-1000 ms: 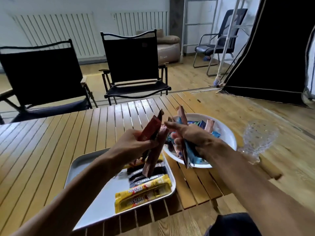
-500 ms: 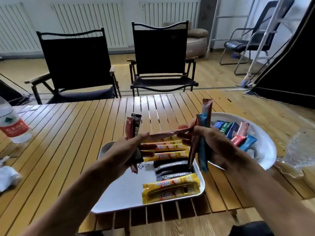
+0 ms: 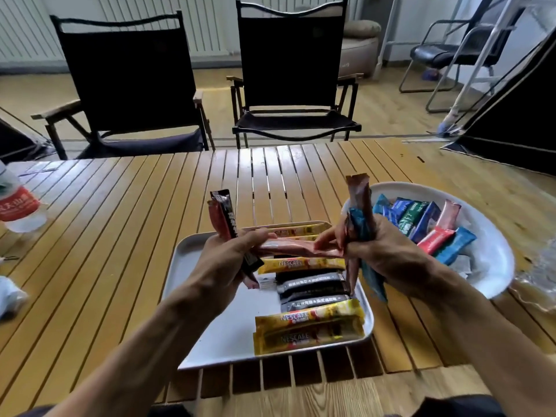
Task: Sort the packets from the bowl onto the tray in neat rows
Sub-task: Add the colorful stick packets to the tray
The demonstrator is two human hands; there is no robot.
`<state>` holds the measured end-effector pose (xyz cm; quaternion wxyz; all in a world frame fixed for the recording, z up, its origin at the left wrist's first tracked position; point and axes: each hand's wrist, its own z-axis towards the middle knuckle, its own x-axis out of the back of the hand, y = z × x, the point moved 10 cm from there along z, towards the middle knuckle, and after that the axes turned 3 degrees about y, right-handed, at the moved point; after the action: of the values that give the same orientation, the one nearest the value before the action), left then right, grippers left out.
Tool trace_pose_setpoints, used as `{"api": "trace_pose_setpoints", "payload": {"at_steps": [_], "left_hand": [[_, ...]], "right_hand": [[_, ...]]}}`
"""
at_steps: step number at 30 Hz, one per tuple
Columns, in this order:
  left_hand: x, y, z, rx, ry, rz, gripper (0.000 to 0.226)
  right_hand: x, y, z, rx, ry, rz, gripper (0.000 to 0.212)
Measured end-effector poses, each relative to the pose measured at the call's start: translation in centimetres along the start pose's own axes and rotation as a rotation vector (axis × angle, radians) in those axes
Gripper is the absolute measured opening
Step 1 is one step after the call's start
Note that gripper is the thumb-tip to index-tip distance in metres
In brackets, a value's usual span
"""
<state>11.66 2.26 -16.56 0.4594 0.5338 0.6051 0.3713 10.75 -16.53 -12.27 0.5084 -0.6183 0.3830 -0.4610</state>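
A white tray (image 3: 216, 335) lies on the slatted wooden table and carries a column of yellow and black stick packets (image 3: 310, 296) along its right side. To its right stands a white bowl (image 3: 493, 260) with several blue, green, red and pink packets (image 3: 421, 224). My left hand (image 3: 228, 260) grips a black and a red packet (image 3: 224, 215) upright. My right hand (image 3: 382, 251) grips a brown and a blue packet (image 3: 359, 206) upright. Both hands also pinch the ends of a pink packet (image 3: 294, 248) held level over the tray.
A water bottle (image 3: 18, 203) lies at the table's left edge, with a crumpled white wrapper (image 3: 9, 296) below it. A clear glass (image 3: 538, 275) blurs at the right of the bowl. Two black folding chairs (image 3: 288, 85) stand behind the table.
The view has shifted left and down onto the tray. The pink packet now stretches level between both hands above the tray's rows; both hands keep their upright packets.
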Motion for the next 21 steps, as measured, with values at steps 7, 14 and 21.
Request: {"api": "trace_pose_setpoints", "payload": {"at_steps": [7, 14, 21], "left_hand": [[-0.1, 1.5, 0.0, -0.193, 0.042, 0.031, 0.026], [-0.5, 2.4, -1.0, -0.323, 0.051, 0.082, 0.033], [-0.3, 1.5, -1.0, -0.34, 0.134, 0.463, 0.024]], "right_hand": [[2.2, 2.0, -0.7, -0.187, 0.145, 0.234, 0.024], [2.6, 2.0, -1.0, -0.225, 0.231, 0.091, 0.016], [3.3, 0.8, -0.6, -0.124, 0.307, -0.012, 0.01]]}}
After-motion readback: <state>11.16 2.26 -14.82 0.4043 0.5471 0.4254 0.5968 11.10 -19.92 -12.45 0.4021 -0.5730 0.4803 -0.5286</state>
